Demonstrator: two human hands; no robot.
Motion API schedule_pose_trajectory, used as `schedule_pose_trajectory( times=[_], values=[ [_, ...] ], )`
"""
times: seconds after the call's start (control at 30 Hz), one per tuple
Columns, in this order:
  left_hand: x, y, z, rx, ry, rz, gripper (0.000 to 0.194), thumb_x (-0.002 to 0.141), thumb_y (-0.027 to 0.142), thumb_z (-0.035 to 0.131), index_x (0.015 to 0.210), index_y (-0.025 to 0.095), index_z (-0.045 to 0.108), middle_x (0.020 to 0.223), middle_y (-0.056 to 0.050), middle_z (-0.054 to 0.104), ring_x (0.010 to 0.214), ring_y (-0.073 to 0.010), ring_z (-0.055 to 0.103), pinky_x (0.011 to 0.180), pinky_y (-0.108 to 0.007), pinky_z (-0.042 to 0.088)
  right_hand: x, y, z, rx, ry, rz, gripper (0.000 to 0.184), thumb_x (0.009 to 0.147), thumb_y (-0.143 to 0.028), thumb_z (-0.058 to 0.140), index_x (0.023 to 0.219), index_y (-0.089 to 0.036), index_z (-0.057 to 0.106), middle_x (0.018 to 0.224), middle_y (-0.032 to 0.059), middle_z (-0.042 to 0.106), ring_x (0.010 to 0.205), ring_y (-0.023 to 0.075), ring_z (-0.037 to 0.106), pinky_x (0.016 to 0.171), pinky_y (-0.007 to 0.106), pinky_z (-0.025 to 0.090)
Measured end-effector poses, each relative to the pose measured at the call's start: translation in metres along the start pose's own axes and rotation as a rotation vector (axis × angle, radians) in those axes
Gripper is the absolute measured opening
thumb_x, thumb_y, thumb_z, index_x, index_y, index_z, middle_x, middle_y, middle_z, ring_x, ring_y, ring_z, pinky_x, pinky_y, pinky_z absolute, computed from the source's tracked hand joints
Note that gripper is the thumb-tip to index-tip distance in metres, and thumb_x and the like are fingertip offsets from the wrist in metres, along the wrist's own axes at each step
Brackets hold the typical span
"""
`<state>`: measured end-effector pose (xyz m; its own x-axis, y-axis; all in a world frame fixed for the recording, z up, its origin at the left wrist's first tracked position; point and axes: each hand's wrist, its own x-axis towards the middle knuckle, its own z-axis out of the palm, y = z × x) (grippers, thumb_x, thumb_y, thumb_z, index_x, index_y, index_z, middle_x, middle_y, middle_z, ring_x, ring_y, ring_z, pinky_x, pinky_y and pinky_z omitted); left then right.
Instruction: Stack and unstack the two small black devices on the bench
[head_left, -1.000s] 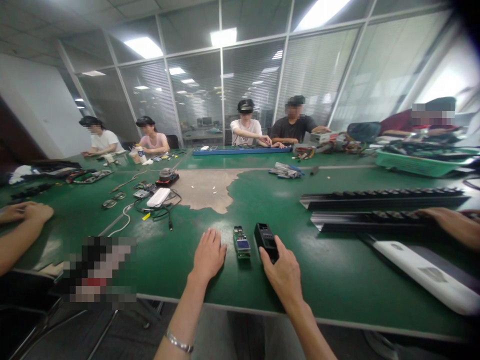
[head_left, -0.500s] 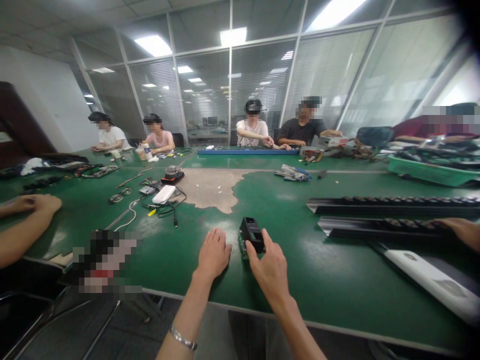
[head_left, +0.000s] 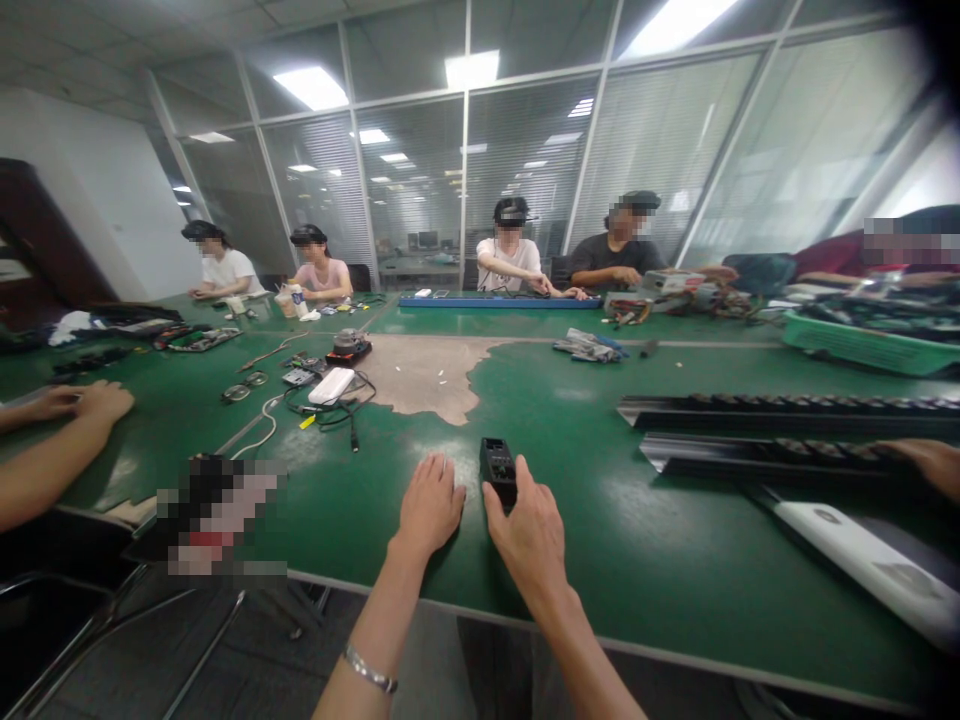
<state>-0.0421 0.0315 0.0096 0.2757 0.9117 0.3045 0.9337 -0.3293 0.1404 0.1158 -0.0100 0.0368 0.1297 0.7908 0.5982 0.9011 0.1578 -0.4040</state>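
A small black plastic housing (head_left: 496,468) with openings in its upper face stands on the green table, pointing away from me. Inside one opening a bit of green shows, perhaps a circuit board. My right hand (head_left: 529,525) grips the near end of the housing, thumb on its left and fingers on its right. To the left, my left hand (head_left: 431,505) rests palm down on the table with its fingers stretched out, holding nothing. A gap separates it from the housing.
Long black metal profiles (head_left: 750,455) and a white elongated device (head_left: 855,545) lie right, by another person's hand (head_left: 926,460). A white box (head_left: 331,386) with cables lies ahead left, grey gloves (head_left: 589,345) ahead right. A person's hands (head_left: 105,405) rest at left. Co-workers sit opposite.
The housing has tipped level, and the green board edge at its left side is now out of sight. My right hand has shifted slightly left with it; my left hand stays put.
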Motion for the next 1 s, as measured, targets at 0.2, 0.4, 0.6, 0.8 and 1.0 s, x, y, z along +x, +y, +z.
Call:
schedule_pose_trajectory(
  times=[0.2, 0.4, 0.6, 0.8, 1.0],
  values=[
    [-0.001, 0.000, -0.002, -0.006, -0.006, -0.005, 0.052, 0.099, 0.040, 0.030, 0.141, 0.012, 0.044, 0.151, -0.015, 0.040, 0.143, -0.0267, 0.030, 0.118, -0.046, 0.025, -0.006, 0.003, 0.005, -0.025, -0.024, 0.021, 0.067, 0.091, -0.045, 0.048, 0.141, 0.000, 0.040, 0.117, 0.0205, 0.064, 0.100, 0.0299, 0.058, 0.087, 0.040, 0.049],
    [-0.001, 0.000, -0.003, -0.016, -0.009, -0.018, 0.052, 0.099, 0.041, 0.031, 0.140, 0.012, 0.045, 0.151, -0.015, 0.040, 0.143, -0.0266, 0.030, 0.118, -0.045, 0.025, -0.010, 0.003, 0.008, -0.031, -0.053, 0.029, 0.069, 0.091, -0.045, 0.049, 0.143, -0.001, 0.036, 0.125, 0.0194, 0.061, 0.104, 0.0299, 0.057, 0.090, 0.039, 0.047],
    [-0.002, -0.002, -0.001, -0.007, 0.003, -0.013, 0.052, 0.099, 0.041, 0.032, 0.140, 0.012, 0.044, 0.151, -0.015, 0.040, 0.143, -0.0263, 0.030, 0.118, -0.045, 0.026, -0.018, 0.007, 0.010, -0.048, -0.113, 0.056, 0.074, 0.091, -0.048, 0.050, 0.147, -0.004, 0.031, 0.126, 0.0183, 0.061, 0.102, 0.0297, 0.058, 0.087, 0.039, 0.048],
    [-0.001, -0.002, -0.001, -0.005, 0.011, -0.006, 0.052, 0.099, 0.041, 0.032, 0.140, 0.011, 0.045, 0.151, -0.016, 0.041, 0.143, -0.0270, 0.031, 0.118, -0.044, 0.026, -0.024, 0.016, 0.018, -0.005, -0.100, 0.050, 0.082, 0.088, -0.058, 0.051, 0.146, -0.003, 0.033, 0.131, 0.0208, 0.058, 0.107, 0.0318, 0.057, 0.091, 0.043, 0.047],
    [-0.002, -0.002, 0.001, -0.029, 0.026, 0.000, 0.051, 0.099, 0.041, 0.032, 0.140, 0.014, 0.045, 0.150, -0.014, 0.041, 0.142, -0.0276, 0.032, 0.117, -0.048, 0.027, -0.025, 0.022, 0.021, 0.095, -0.071, 0.079, 0.085, 0.085, -0.062, 0.053, 0.143, -0.002, 0.037, 0.131, 0.0224, 0.057, 0.112, 0.0322, 0.055, 0.096, 0.045, 0.045]
  ],
)
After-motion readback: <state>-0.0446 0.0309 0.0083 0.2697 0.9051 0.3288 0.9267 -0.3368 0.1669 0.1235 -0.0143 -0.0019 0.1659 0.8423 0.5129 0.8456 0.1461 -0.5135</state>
